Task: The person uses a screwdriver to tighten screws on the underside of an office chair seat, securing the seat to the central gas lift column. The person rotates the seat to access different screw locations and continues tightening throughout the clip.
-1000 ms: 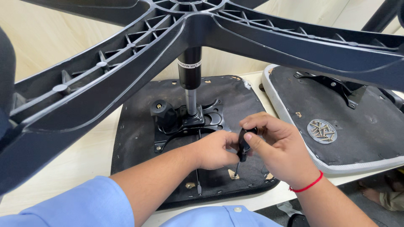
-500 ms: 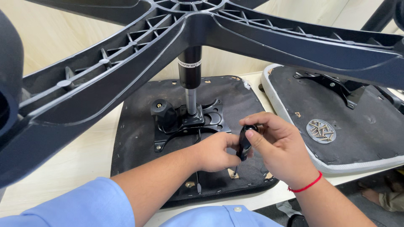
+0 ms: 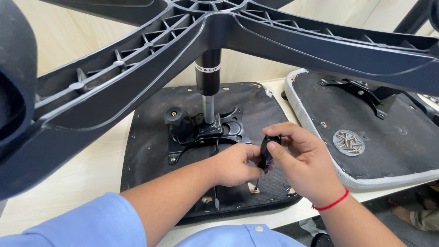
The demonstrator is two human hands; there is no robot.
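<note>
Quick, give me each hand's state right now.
Left hand: closed on the black screwdriver handle.
Right hand: closed on the same handle from its other side.

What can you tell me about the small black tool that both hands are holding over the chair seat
The small black tool looks like a stubby screwdriver: a glossy black plastic handle with a thin metal shaft pointing down at the upturned seat. It stands nearly upright. The right hand pinches its top; the left hand grips its lower side.

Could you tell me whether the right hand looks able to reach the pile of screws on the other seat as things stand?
Probably yes: the pile of screws lies uncovered just beside the right hand, though that hand now grips a black handle.
</note>
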